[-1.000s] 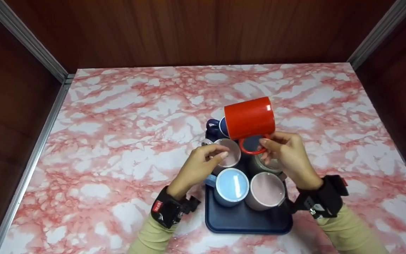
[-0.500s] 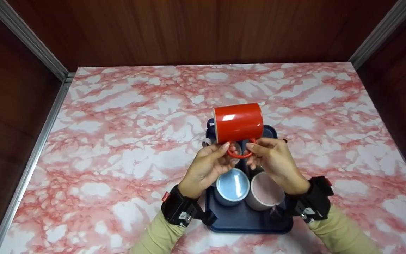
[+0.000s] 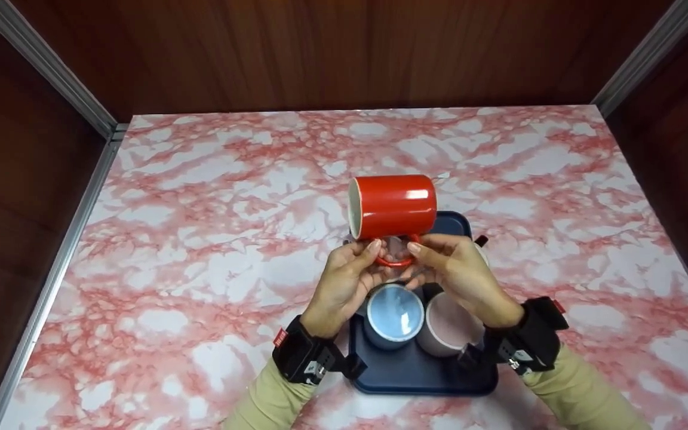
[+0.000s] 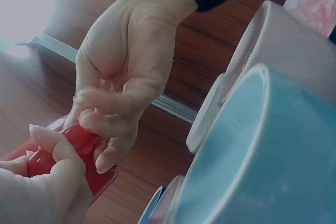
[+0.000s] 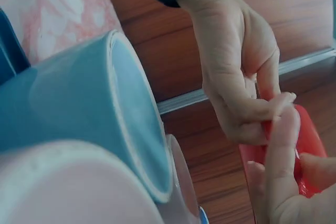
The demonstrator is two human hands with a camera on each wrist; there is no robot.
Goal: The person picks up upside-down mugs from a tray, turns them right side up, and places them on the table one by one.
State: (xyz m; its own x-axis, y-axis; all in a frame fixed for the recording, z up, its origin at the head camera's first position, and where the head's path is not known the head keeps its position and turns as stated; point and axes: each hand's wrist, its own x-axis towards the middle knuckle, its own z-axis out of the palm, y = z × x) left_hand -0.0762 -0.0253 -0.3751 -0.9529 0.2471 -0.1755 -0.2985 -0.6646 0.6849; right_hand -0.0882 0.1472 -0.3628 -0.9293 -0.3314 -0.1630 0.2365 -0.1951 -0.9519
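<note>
A red mug (image 3: pixel 396 206) lies sideways in the air over the tray, its pale mouth facing left and its handle (image 3: pixel 396 263) toward the person. The left hand (image 3: pixel 347 279) pinches the handle near the mouth end, thumb on top. At the base end, the right hand (image 3: pixel 462 272) pinches the same handle between thumb and fingers. In the left wrist view, fingers of both hands close around the red handle (image 4: pixel 79 137). Directly below the hands stand a light blue mug (image 3: pixel 395 316) and a pale pink mug (image 3: pixel 448 325), both upright.
A dark blue tray (image 3: pixel 424 379) carries the mugs; its far corner shows behind the red mug. More mugs on it are mostly hidden by the hands. The marbled red and white table (image 3: pixel 200 251) extends around, with brown wood panels (image 3: pixel 356 57) at the back and sides.
The left hand has come up from beside the mugs and taken hold of the red mug's handle. The red mug has moved left and turned level, its mouth now showing.
</note>
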